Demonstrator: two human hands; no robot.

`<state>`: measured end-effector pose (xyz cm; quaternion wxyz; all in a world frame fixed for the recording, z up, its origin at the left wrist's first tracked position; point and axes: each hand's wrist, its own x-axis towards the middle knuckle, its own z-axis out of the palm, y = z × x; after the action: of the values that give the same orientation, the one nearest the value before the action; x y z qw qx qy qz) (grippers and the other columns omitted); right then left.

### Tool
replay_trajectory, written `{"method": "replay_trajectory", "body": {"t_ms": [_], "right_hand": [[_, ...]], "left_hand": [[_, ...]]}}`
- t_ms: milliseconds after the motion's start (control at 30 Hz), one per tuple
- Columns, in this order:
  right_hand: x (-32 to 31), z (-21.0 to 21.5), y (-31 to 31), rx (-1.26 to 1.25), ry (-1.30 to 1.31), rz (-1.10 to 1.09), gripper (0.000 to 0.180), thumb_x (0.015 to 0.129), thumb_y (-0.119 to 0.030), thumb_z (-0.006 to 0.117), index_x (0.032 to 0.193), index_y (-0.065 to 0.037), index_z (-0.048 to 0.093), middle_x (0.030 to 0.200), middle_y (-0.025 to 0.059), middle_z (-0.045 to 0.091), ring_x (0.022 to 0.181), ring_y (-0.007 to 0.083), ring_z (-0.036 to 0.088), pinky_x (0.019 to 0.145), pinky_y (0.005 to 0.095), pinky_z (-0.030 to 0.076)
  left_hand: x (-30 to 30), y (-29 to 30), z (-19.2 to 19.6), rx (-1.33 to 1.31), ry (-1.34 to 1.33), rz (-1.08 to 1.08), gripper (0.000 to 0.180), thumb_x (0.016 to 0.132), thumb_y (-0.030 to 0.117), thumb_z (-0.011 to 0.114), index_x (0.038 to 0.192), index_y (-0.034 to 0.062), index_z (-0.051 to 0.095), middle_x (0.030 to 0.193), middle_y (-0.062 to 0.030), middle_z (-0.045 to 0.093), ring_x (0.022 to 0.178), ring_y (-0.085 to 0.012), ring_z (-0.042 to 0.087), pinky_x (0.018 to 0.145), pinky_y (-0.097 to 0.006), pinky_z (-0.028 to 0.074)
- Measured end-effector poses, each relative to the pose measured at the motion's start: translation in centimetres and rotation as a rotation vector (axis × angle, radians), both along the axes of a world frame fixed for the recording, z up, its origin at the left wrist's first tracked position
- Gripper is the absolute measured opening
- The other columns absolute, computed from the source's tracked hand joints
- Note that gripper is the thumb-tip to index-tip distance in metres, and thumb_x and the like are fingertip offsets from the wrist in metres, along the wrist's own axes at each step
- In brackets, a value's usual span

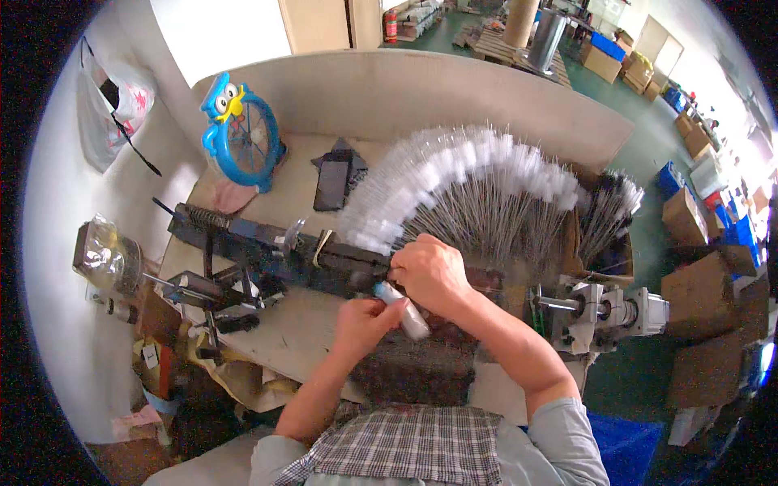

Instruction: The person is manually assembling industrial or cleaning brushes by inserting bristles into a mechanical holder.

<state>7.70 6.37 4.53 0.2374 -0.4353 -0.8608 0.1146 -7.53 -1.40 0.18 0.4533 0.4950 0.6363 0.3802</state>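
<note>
In front of me my left hand (366, 324) is closed, thumb and fingers pinching a white cylindrical piece (415, 322) with a light-blue end. The piece slants down to the right. Just above it, my right hand (432, 274) has its fingers curled together beside the dark machine bar (340, 257); what they grip is hidden. Behind the hands, a wide fan of wire-stemmed brushes (462, 162) with white bristle heads lies on the table, stems toward me.
A blue cartoon-bird fan (243, 142) and a dark phone (333, 181) stand farther back. A motor with a shaft (616, 309) sits right. A carton of brushes (604, 235) is beside it. A low partition (421, 85) borders the table's back; a metal clamp mechanism (207, 292) is at left.
</note>
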Motion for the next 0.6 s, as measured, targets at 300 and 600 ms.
{"method": "replay_trajectory", "body": {"t_ms": [300,600], "right_hand": [[3.7,0.7,-2.5,0.268,0.223,0.093,0.011,0.068,-0.011,0.057,0.079,-0.008,0.057,0.080,0.0062,0.057,0.074,0.0253,0.056,0.063,0.0374,0.048],[4.9,-7.5,-2.0,-0.068,0.052,0.015,0.027,0.074,-0.003,0.053,0.100,-0.007,0.057,0.095,0.0110,0.055,0.086,0.0294,0.059,0.070,0.0406,0.049]], "left_hand": [[1.4,0.8,-1.5,0.056,-0.164,-0.036,0.030,0.079,0.030,0.067,0.079,0.0000,0.065,0.073,-0.0059,0.064,0.063,-0.0136,0.057,0.057,-0.028,0.044],[3.5,0.8,-1.7,0.028,-0.023,0.059,0.014,0.070,0.008,0.065,0.068,0.0021,0.052,0.057,-0.0048,0.057,0.051,-0.0147,0.057,0.051,-0.031,0.048]]}}
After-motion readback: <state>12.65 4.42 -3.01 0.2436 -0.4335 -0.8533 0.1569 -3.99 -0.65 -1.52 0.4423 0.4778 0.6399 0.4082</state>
